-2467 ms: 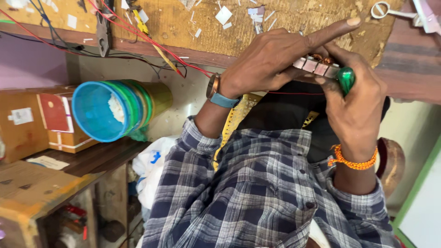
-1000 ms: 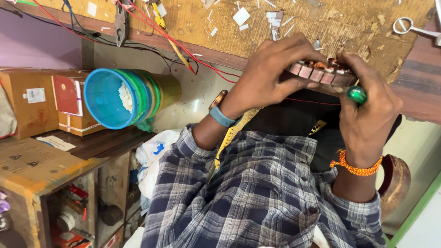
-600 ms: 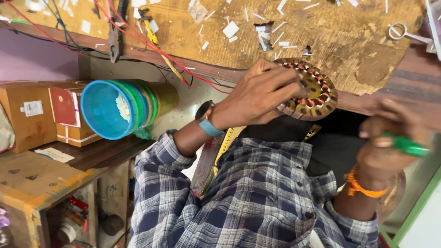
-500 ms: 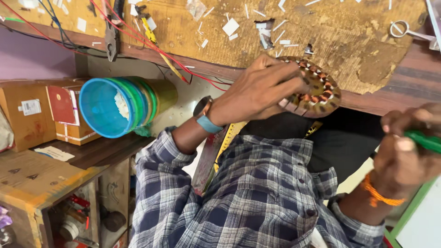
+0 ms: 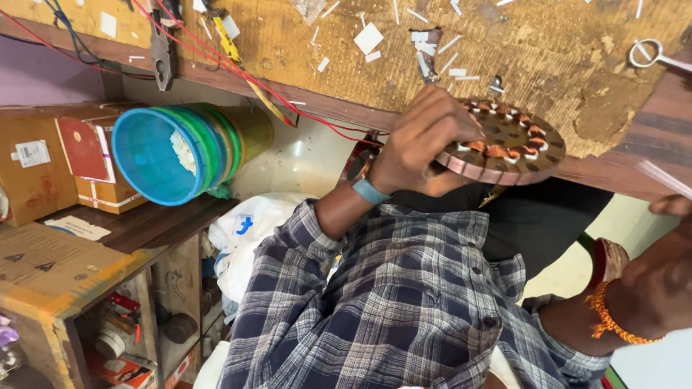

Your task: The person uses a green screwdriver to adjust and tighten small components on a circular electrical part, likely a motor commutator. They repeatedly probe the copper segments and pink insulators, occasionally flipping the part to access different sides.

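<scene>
Your left hand [image 5: 422, 140] is clamped on the rim of a round metal motor core [image 5: 504, 148] (copper coils ringed inside) at the rough wooden bench [image 5: 504, 50] edge. Stacked plastic buckets [image 5: 180, 151] lie left. Your right hand [image 5: 667, 274] is blurred; I cannot tell its grip.

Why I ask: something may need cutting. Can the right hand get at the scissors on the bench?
Probably yes: the right hand is close to the scissors, with only bare bench edge between them.
</scene>
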